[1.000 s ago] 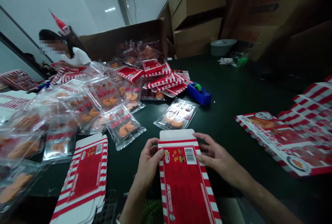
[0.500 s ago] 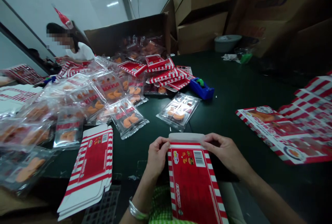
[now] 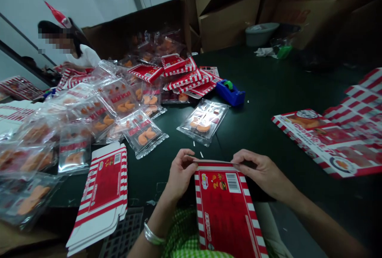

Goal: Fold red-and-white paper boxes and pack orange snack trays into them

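A red box with red-and-white striped edges (image 3: 225,210) stands between my hands, its printed back with the barcode turned toward me. My left hand (image 3: 182,172) pinches the left corner of its top flap, and my right hand (image 3: 258,172) pinches the right corner. The flap is seen nearly edge-on. Beyond my hands lies a clear plastic packet (image 3: 204,120) with orange toy food pieces. To the left, a stack of flat striped boxes (image 3: 103,190) rests at the table edge.
Many clear packets (image 3: 74,142) heap up on the left. Finished-looking striped boxes (image 3: 191,79) pile behind, beside a blue tape dispenser (image 3: 231,92). Striped boxes (image 3: 337,142) spread at the right. Cardboard cartons (image 3: 229,23) and a person (image 3: 85,57) are at the back.
The box's top flap, which showed its white face, has tipped to nearly edge-on under my fingers. Both hands keep their hold at its corners. The view has shifted slightly.
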The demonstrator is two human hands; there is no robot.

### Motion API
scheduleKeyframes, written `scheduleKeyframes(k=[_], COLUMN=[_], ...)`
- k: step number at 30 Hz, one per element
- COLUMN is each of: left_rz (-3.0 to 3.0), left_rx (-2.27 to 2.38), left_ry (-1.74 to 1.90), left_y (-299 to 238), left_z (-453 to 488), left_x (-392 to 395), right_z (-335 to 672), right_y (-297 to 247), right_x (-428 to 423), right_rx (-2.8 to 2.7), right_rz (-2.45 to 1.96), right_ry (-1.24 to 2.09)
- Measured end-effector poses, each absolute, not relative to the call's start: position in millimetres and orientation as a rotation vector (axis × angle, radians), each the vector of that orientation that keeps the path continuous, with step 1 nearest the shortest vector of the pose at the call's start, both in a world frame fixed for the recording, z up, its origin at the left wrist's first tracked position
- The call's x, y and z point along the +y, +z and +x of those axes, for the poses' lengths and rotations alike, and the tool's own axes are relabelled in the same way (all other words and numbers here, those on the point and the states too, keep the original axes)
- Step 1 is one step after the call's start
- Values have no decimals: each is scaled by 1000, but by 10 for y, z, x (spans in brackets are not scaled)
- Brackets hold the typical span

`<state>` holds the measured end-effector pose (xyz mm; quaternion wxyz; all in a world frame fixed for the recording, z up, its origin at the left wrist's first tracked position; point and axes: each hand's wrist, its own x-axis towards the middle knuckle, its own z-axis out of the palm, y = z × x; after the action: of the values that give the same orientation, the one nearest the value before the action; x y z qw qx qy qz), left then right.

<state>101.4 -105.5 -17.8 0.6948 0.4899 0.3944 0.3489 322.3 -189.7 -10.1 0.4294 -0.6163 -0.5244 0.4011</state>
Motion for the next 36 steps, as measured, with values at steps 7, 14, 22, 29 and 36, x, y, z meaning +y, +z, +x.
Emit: scheduleKeyframes(k=[7,14,22,29,36], left_rz=[1397,1383,1393,1416,1191], left_rx=[885,1012,963,890,989], left_ry=[564,611,533,545,934], left_y=[-135,-52,60,86,-132], left_z=[956,1190,1261,1214,1252], left_x=[-1099,-1009,-915,-998,-1367], right_z=[3291,3287,3306,3486,3467], right_y=[-154,-55,129,292,261], right_x=[-1998,-1848,-1750,-1634,-2017], right_rx=[-1291,-1091,-1049,-1341,-1517], right_rz=[-1531,-1526,-1548,-1525,-1693], right_ry=[1125,1354,1388,1497,972])
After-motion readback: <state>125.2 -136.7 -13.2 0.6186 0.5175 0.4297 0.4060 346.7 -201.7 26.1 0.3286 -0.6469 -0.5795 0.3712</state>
